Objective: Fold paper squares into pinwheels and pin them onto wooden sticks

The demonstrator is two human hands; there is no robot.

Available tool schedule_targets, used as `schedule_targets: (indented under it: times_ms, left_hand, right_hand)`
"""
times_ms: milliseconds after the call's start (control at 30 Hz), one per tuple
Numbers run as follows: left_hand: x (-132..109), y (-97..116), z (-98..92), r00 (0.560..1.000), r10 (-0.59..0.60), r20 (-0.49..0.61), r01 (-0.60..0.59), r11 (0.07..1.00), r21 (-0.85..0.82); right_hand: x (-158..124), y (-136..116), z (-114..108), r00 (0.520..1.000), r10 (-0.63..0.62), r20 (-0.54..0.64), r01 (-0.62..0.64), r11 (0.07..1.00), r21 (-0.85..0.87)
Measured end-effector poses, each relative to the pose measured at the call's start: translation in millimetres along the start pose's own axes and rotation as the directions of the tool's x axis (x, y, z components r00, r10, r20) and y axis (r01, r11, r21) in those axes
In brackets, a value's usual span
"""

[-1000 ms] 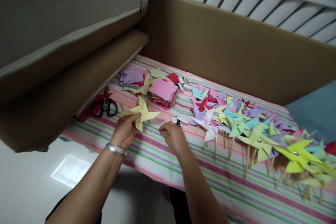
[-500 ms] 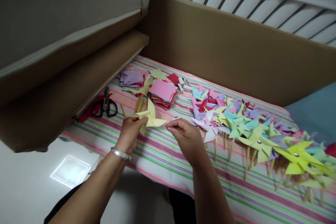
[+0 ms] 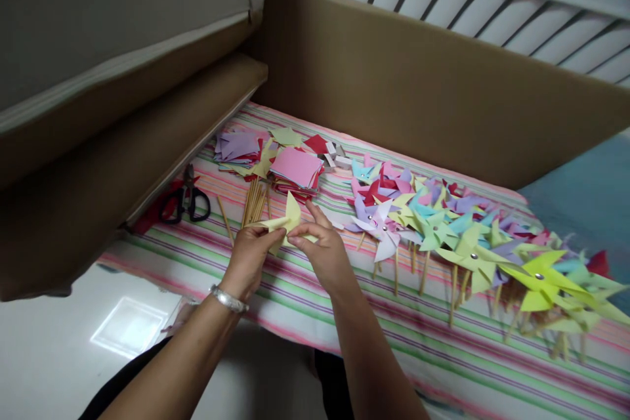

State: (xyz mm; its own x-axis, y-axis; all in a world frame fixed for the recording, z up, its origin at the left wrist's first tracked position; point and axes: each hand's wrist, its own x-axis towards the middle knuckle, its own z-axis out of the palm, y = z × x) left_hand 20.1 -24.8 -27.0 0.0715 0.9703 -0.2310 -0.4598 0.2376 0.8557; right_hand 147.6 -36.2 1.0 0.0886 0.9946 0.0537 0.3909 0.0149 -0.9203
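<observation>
Above cloth [image 3: 295, 305], left hand [image 3: 249, 256] and right hand [image 3: 322, 252] seemingly pinch pinwheel [image 3: 291, 212].

— Where do the two hands sit?

— Close together near the middle of the view. The left hand [image 3: 251, 256] is just beside the right hand [image 3: 322, 252], and their fingertips nearly meet.

— How is the left one set?

— Its back faces upward. The fingers are curled, and thumb and fingers close in a pinch that points up and to the right.

— And the right?

— Knuckles up, thumb and fingertips pinched toward the left. One finger [image 3: 315, 211] stretches out straighter above the others.

— The arms?

— Both bare. The left forearm [image 3: 182, 354] rises from the lower left and the right forearm [image 3: 369, 354] from the bottom centre, drawing together toward the wrists.
</observation>
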Motion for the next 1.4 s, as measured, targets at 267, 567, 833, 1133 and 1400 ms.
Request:
schedule_targets:
  times_ms: [267, 567, 833, 1133, 1400]
  left_hand:
    - [-1.1, -1.1, -1.6, 1.000, -0.013, 0.025, 0.012, 0.999, 0.037]
    - [-0.3, -1.9, -2.4, 0.999, -0.015, 0.028, 0.013, 0.998, 0.067]
    - [-3.9, 2.9, -0.1, 0.992, -0.087, 0.095, 0.089, 0.996, -0.013]
    - [-3.5, 5.8, 0.0, 0.988, -0.105, 0.112, 0.111, 0.993, -0.049]
    - [-2.1, 5.0, -3.2, 0.990, -0.069, 0.123, 0.077, 0.995, -0.061]
  right_hand:
    - [-0.1, 0.5, -0.6, 1.000, 0.014, 0.017, -0.014, 1.000, 0.008]
    - [-0.2, 2.4, -0.3, 0.998, -0.002, 0.060, 0.002, 1.000, 0.007]
    - [2.3, 4.4, -3.9, 0.998, 0.022, 0.051, -0.022, 1.000, 0.006]
    - [2.0, 7.4, -2.2, 0.999, 0.013, 0.038, -0.014, 1.000, 0.028]
    - [1.8, 7.3, -1.4, 0.991, -0.132, 0.025, 0.133, 0.989, -0.060]
